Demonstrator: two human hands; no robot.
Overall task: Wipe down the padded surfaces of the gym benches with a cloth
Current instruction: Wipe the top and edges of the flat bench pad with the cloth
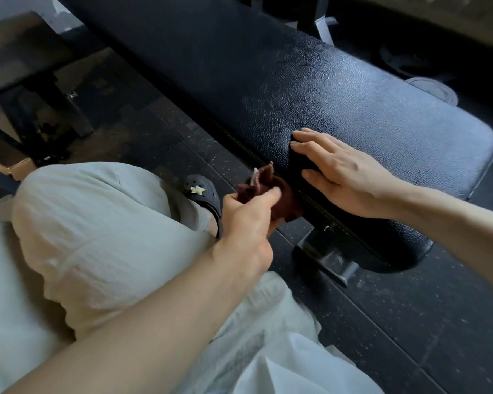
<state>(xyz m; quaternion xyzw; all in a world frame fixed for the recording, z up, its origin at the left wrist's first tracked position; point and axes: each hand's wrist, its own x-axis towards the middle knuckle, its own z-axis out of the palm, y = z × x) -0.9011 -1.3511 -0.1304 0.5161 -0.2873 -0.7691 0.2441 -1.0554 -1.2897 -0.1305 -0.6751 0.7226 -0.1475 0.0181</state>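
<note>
We crouch beside the gym bench (339, 89), whose black padded top runs diagonally across the view. Our left hand (251, 214) grips a bunched dark red cloth (271, 189), fingers curled around it, and presses it against the stitched side edge of the pad, just below the top surface. This placement suggests the side panel is being wiped, not the top. Our right hand (345, 174) lies flat on the pad with fingers straight, resting partly over a small dark flat object we cannot identify; we judge that it steadies our posture. The two hands are near each other but not touching. A grey clog (202, 191) rests on the speckled rubber floor (410, 322) beside the bench.
</note>
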